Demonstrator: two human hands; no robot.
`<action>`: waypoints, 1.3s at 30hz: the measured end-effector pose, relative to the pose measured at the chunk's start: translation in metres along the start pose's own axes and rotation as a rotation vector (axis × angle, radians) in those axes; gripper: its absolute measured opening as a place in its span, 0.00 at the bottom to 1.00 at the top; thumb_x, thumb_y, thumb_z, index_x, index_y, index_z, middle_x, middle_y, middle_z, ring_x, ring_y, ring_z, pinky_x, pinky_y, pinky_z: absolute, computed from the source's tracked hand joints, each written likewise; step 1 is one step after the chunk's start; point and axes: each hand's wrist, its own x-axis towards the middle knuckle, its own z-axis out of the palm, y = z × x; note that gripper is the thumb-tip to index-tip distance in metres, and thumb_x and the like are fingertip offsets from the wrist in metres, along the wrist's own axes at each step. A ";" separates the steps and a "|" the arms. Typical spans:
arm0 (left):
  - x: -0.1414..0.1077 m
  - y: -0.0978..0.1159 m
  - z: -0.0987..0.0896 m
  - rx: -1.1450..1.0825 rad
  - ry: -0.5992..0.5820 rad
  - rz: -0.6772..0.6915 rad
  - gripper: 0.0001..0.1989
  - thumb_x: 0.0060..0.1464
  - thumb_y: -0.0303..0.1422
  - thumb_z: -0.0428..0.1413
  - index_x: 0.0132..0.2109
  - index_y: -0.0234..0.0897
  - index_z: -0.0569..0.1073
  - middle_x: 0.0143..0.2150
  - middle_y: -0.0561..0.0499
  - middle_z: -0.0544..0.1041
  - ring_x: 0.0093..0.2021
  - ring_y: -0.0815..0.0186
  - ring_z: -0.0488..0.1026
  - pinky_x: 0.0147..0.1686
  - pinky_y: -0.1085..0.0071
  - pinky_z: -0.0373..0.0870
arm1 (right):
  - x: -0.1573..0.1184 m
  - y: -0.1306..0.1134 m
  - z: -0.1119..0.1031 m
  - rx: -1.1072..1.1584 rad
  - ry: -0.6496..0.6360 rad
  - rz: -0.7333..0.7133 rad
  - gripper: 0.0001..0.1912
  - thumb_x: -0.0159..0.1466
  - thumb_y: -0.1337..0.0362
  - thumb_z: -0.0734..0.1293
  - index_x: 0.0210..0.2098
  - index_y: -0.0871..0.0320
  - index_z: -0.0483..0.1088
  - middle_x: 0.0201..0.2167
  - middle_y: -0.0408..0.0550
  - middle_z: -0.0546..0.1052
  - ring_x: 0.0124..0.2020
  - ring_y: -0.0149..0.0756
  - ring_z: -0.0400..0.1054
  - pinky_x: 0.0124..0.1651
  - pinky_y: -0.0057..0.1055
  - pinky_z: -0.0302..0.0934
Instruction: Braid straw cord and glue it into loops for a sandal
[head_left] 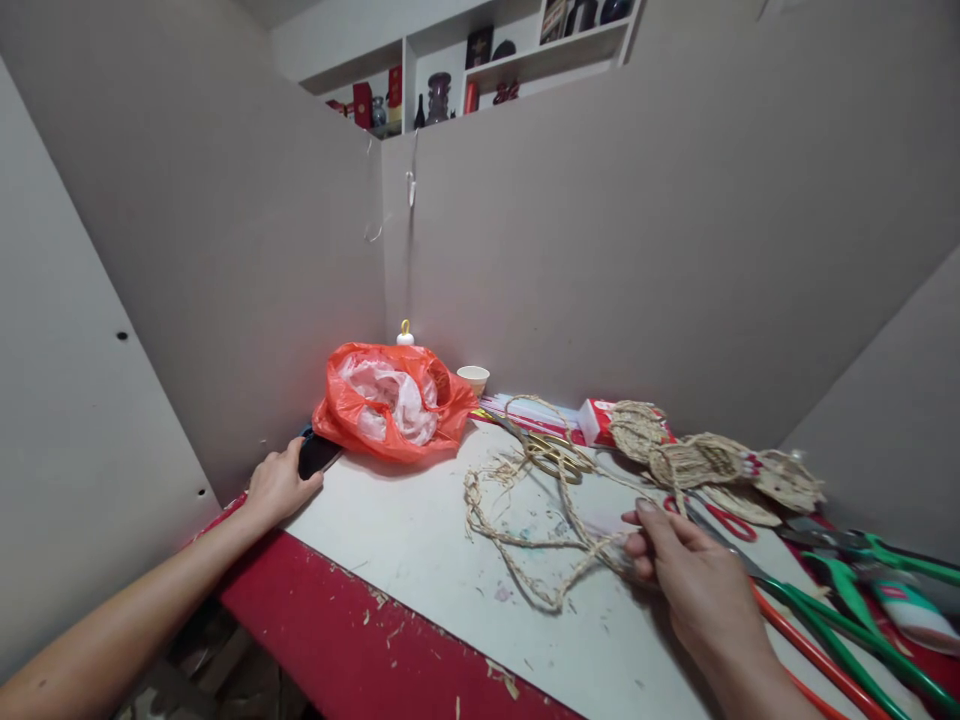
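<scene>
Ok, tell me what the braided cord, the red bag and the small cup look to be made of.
Braided cord: dry plant fibre, perhaps straw, matte; tan strands fray loosely.
Red bag: thin plastic film, slightly glossy; it crumples and looks partly see-through.
Small cup: pale, possibly paper; too small to be sure.

Grey partition walls [600, 240], white shelves [405, 85] above, red-edged table [337, 630]

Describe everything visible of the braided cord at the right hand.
The braided cord is pale tan and looks like dried plant fibre. It lies slack in loose, crossing loops on the white surface, with wispy, frayed strands toward the upper left. The right hand holds it; the part behind the fingers is hidden.
</scene>
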 end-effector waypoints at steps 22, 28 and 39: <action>-0.004 0.006 -0.006 0.057 0.032 0.024 0.35 0.51 0.44 0.49 0.64 0.34 0.55 0.42 0.37 0.76 0.43 0.49 0.74 0.41 0.61 0.66 | -0.002 -0.003 0.003 0.021 -0.015 0.068 0.26 0.46 0.42 0.71 0.28 0.61 0.71 0.14 0.39 0.67 0.12 0.22 0.56 0.13 0.18 0.50; -0.003 0.010 -0.012 0.087 0.016 0.056 0.35 0.50 0.43 0.49 0.62 0.30 0.58 0.39 0.36 0.77 0.42 0.47 0.74 0.41 0.59 0.66 | -0.006 -0.008 0.002 0.040 -0.016 0.054 0.22 0.49 0.46 0.71 0.28 0.60 0.71 0.14 0.38 0.68 0.12 0.22 0.56 0.13 0.18 0.51; -0.019 0.072 -0.026 -0.401 0.183 0.573 0.24 0.55 0.38 0.49 0.58 0.33 0.64 0.55 0.40 0.71 0.55 0.56 0.66 0.55 0.60 0.60 | -0.010 -0.020 0.005 0.228 -0.066 0.100 0.21 0.48 0.48 0.73 0.26 0.61 0.69 0.13 0.37 0.67 0.12 0.21 0.55 0.13 0.17 0.48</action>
